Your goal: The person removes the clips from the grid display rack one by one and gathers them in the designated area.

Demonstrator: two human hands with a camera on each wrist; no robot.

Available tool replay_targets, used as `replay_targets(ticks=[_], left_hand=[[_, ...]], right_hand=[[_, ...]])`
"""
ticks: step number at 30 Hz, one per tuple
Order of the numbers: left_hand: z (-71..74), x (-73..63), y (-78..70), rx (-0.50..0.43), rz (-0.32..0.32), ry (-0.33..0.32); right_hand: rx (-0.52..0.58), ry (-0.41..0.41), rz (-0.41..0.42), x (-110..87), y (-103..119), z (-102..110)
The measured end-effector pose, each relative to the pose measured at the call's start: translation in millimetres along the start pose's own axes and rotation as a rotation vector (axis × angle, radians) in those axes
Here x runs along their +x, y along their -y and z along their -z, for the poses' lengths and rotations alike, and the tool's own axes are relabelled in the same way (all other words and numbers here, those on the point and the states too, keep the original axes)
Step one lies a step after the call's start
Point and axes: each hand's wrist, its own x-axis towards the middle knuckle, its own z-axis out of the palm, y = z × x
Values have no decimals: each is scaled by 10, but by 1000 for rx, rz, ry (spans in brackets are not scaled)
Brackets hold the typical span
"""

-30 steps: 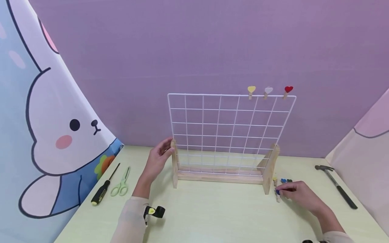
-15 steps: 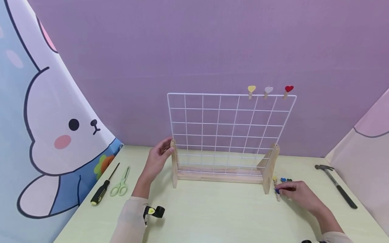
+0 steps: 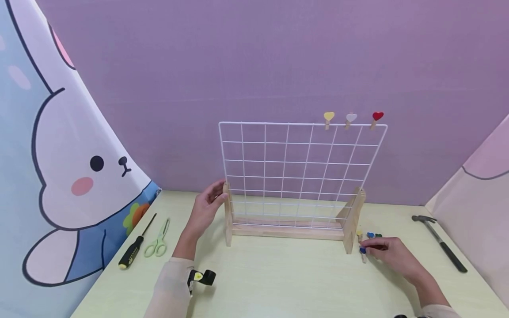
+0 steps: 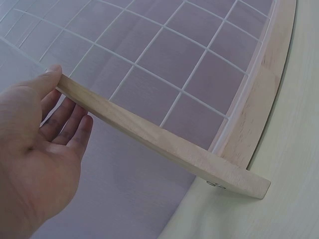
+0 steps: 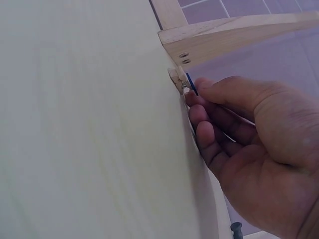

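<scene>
A white wire grid (image 3: pixel 284 161) stands tilted in a wooden stand (image 3: pixel 286 231). My left hand (image 3: pixel 205 207) grips the top of the stand's left side piece, thumb on the near side and fingers behind, as the left wrist view shows. Beside the stand's right foot, my right hand (image 3: pixel 393 255) pinches a small wooden clothespin with a dark blue heart (image 3: pixel 362 250) between thumb and fingertips. That clothespin (image 5: pixel 175 79) is low at the tabletop in the right wrist view. Yellow (image 3: pixel 328 117), white (image 3: pixel 351 118) and red heart clothespins (image 3: pixel 377 117) are clipped along the grid's top right.
More heart clothespins lie behind my right hand: a yellow one (image 3: pixel 359 234), a blue one (image 3: pixel 370 235) and a dark green one (image 3: pixel 378 236). A hammer (image 3: pixel 441 244) lies far right. On the left are a screwdriver (image 3: pixel 137 244) and green scissors (image 3: pixel 160 240).
The right fingers shift very slightly on the dark blue heart clothespin, which stays beside the stand. My left hand keeps its place on the side piece.
</scene>
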Motion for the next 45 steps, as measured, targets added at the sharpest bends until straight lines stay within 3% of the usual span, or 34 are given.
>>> replay_targets(ticks=[8,15,22,28,31,37,45], left_hand=[[-21,14,-12,11,10,-4],[-27,20,-14,8,7,-3],[-29,31,0,-5,-4,-4],[-32,27,16,-7,-3,0],[-30,22,12,-7,-7,1],[-20,15,4,-6,-6,0],[-13,-1,5,-10,-3,-8]], right_hand=[[-56,-98,21,-60,74,184],[-121,-154,10,-67,235,607],[-93,-217,18,-68,663,1148],[-92,-268,10,-15,1078,1477],[-56,-318,45,12,1283,1576],[38,-406,216,91,1637,1708],[80,-463,224,146,2027,1826]])
